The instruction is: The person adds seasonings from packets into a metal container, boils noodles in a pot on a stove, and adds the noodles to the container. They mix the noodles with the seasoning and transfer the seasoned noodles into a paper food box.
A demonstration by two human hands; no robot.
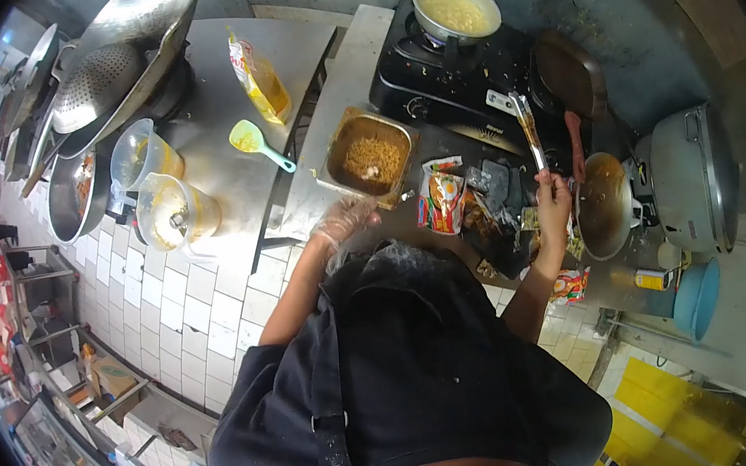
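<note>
My left hand (346, 221), in a clear plastic glove, is at the near edge of a square metal pan (337, 179). Its fingers are curled, and what they hold, if anything, is hidden. Brown crumbly food (376, 159) lies in the pan. My right hand (555, 203) is raised with its fingers closed around the lower end of metal tongs (531, 137), which point up and away towards the stove and have brown stains. Below and left of the tongs are a red noodle packet (443, 199) and dark plastic wrappers (494, 184).
A pot of pale yellow food (456, 10) sits on the black gas stove (410, 77). At right are a browned frying pan (603, 207) and a large lidded pot (693, 178). The left table holds a green spoon (264, 144), a yellow bag (262, 84) and plastic jugs (175, 211).
</note>
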